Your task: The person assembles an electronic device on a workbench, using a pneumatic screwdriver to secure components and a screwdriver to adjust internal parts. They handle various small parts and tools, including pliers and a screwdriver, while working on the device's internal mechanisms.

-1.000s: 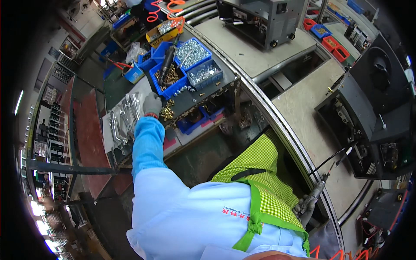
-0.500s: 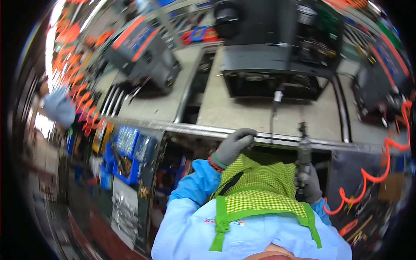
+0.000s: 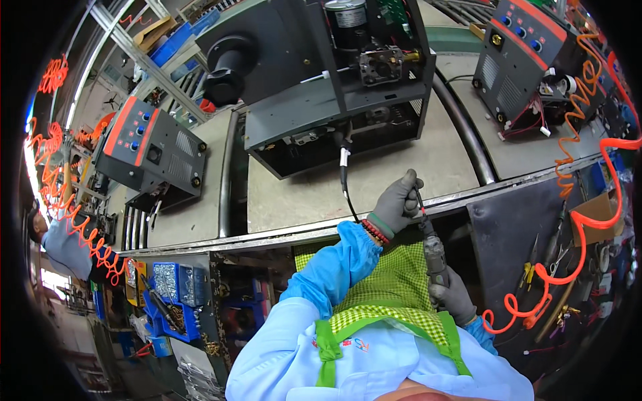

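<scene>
My right hand, in a grey glove, is wrapped round a grey pen-shaped power screwdriver, which points up and away from me. The gloved fingers of my left hand are closed on a thin dark driver bit with a red band, in line with the tool's nose. Whether the bit is seated in the nose is hard to tell. Beyond the hands stands a dark grey machine housing with its front open, exposing a motor and wire-feed parts. A black cable with a white label hangs from it.
Similar orange-trimmed machines stand left and right. Steel rollers flank the middle board. Blue bins of small parts sit at lower left. A coiled orange air hose loops at right, near pliers and a cardboard box.
My left hand has come in closer to the screwdriver, with its fingers near the tool's nose. The whole view has swung, shifting the machines leftward. My right hand keeps hold of the screwdriver.
</scene>
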Tool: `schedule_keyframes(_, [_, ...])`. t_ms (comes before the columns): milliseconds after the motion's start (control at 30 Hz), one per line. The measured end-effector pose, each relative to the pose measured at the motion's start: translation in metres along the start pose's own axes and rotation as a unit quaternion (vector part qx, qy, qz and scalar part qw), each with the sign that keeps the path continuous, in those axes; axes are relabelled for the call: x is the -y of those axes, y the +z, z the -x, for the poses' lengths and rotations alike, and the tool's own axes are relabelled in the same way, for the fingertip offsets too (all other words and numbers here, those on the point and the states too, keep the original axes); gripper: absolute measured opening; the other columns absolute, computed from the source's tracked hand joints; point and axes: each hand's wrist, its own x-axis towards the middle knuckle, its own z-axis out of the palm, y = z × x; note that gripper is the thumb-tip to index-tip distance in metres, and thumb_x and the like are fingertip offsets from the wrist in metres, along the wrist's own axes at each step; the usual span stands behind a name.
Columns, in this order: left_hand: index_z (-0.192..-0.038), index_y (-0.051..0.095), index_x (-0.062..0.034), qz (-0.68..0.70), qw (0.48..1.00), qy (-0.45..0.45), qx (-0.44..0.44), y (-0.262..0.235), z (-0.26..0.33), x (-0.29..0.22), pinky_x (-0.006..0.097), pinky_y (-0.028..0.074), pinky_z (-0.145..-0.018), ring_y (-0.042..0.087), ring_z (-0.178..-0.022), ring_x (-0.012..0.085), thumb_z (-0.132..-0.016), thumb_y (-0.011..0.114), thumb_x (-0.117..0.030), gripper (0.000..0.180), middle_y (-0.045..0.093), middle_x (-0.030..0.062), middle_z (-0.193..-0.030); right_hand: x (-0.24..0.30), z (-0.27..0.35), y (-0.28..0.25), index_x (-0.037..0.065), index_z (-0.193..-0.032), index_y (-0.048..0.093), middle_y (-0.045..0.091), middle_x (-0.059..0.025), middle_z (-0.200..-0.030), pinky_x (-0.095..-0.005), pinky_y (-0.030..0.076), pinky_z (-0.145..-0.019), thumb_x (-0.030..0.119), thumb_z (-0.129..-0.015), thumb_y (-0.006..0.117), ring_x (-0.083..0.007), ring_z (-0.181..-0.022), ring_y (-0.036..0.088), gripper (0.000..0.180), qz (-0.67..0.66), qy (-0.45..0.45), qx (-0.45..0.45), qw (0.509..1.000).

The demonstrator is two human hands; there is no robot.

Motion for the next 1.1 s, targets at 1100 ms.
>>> schedule_keyframes(1100, [-0.115,0.057,-0.0041,-0.897,0.383,0.008,-0.221,0.036,-0.175,-0.149,0.044,0.048,-0.081,0.058,-0.102,0.0324,-0.09,0.045,-0.02,0.032,0.057,0.0246,-0.113,0.02,-0.02,-0.017,0.004,-0.111,0.048,0.049,-0.0019,-0.079,-0.0234,0.041,-0.046,0.023,-0.079,0.061,-0.0089,-0.054,0.049,0.04,-0.173,0.033,-0.014,0.984])
